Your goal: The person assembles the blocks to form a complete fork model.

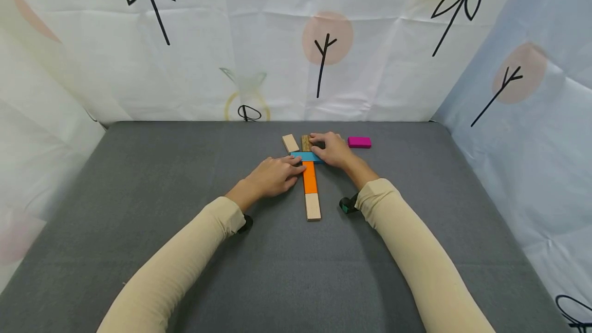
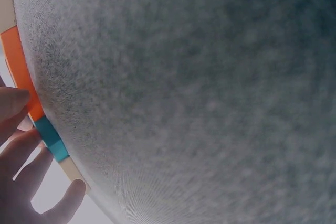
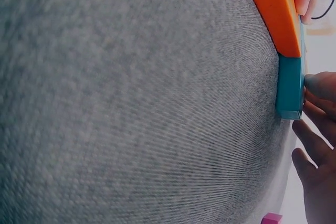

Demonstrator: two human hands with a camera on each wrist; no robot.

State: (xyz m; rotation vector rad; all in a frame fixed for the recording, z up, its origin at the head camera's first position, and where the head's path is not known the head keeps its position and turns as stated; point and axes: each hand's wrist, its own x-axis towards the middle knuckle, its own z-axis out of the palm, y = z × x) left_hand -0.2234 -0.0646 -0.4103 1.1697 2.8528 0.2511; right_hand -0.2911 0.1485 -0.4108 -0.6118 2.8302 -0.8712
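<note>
A flat orange block (image 1: 310, 178) lies lengthwise, with a pale wooden block (image 1: 312, 206) at its near end. Across its far end lies a blue block (image 1: 302, 156). Beyond the blue one, a brown wooden block (image 1: 306, 143) points away, and another pale block (image 1: 290, 143) slants at its left. My left hand (image 1: 273, 176) touches the blue and orange blocks with outstretched fingers. Over the blue block's right end is my right hand (image 1: 334, 149), its fingertips at the brown block's right side; the hand partly hides both blocks. In the right wrist view, its thumb meets the blue block (image 3: 290, 85).
A magenta block (image 1: 359, 142) lies right of the right hand. Grey cloth (image 1: 259, 271) covers the table, and a white patterned curtain (image 1: 277, 55) rises along its back edge, with more fabric at both sides.
</note>
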